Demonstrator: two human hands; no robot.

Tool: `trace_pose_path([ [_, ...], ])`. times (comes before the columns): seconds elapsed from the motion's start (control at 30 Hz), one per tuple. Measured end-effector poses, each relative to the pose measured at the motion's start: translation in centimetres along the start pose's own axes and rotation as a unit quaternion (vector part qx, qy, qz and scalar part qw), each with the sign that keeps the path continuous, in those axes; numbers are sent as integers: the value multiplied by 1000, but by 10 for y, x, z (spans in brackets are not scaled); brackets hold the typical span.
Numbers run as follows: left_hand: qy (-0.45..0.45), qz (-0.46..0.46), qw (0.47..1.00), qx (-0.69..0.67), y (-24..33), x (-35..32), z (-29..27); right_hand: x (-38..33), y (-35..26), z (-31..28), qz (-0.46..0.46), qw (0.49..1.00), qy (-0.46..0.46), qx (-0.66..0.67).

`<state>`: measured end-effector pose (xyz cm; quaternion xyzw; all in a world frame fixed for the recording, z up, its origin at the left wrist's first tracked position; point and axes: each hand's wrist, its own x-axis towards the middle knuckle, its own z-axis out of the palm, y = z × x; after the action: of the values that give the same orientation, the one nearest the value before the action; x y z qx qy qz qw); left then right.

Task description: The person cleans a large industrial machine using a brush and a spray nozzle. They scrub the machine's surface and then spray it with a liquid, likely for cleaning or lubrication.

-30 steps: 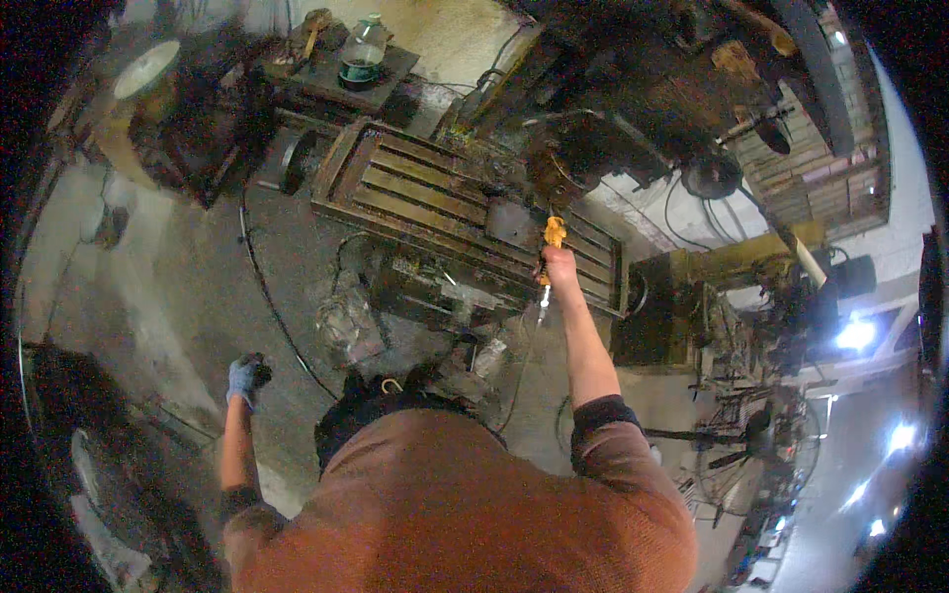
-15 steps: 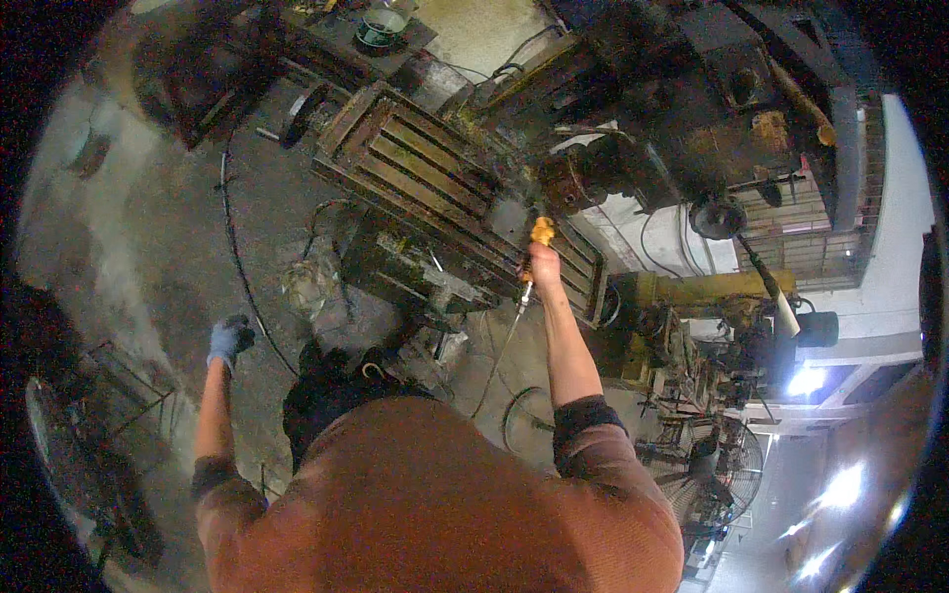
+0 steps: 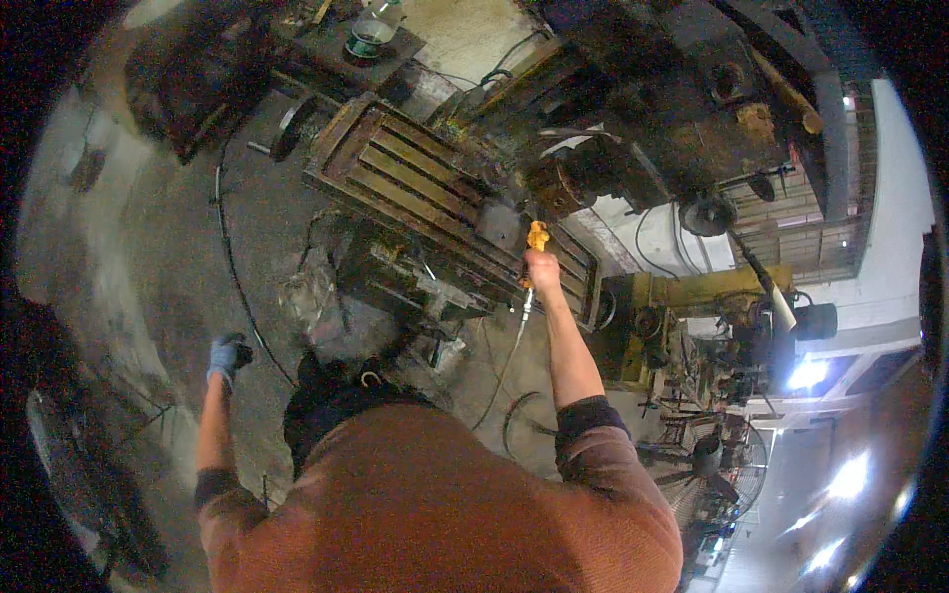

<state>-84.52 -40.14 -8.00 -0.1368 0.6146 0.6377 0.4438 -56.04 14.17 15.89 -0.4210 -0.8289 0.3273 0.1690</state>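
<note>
We find the yellow tool (image 3: pixel 538 235) in front of the right part of the slotted machine bed (image 3: pixel 395 188), just beside a flat grey plate (image 3: pixel 499 225); we cannot tell whether it touches either. The right hand (image 3: pixel 541 267), bare, has its grip wrapped snugly around the tool's handle. We judge that the arm reaches out so far, with the yellow end facing away, to keep the tool clear of the body. A thin hose (image 3: pixel 513 351) leaves its lower end and hangs toward us, probably so that it does not drag across the bed.

The left hand (image 3: pixel 226 357), gloved in blue-grey, hangs well apart over the floor, perhaps for balance. Its grip looks partly curled, but we cannot tell how far open it is, or whether the dark patch there is glove or something held.

Farther out, a clear bottle (image 3: pixel 369 38) stands on a small bench (image 3: pixel 405 49), set back, we suppose, to be out of the way.

We count one yellow tool, one hose, one grey plate, one bottle, one glove, one caged fan (image 3: pixel 707 455) at lower right and at least three bright lights (image 3: pixel 848 474). The bed's slots are too dim for us to count.
</note>
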Motion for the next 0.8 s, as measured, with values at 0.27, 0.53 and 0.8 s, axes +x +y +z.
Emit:
trace_pose_path([
  [0.27,-77,195,917,339,30,3,21,-15,14,-13,37,999,-29,-4],
  [0.53,-120,221,947,200,42,27,13,-11,-21,15,-196,958,-143,-150],
  [0.8,-44,69,988,131,67,-38,108,18,5,33,-132,990,-36,-22],
])
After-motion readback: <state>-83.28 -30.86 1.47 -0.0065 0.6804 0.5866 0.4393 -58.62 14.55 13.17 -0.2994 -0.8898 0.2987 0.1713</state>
